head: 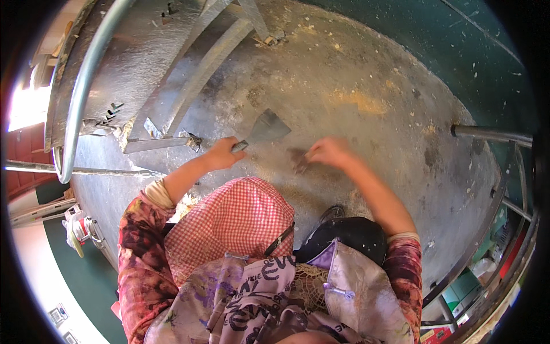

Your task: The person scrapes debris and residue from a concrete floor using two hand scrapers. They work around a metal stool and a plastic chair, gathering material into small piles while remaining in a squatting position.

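My left hand (222, 153) is closed round the handle of a wide-bladed scraper (270, 127), its flared grey blade pointing away from me over the stained concrete floor (378, 172). Whether the blade touches the floor, I cannot tell. To the right, my right hand (330, 151) is low over the floor, blurred, with its fingers pinched. A small dark brown object (298, 160) shows at those fingertips, too blurred to name. Below the hands are my knee under red checked cloth (240, 206) and a black shoe (348, 238).
A metal frame (202, 77) with a sheet-metal panel (133, 56) and a bent tube (81, 99) stands on the left. A dark green wall (464, 51) borders the floor at the back. At the right are a metal pipe (490, 133) and a rack holding green boxes (462, 290).
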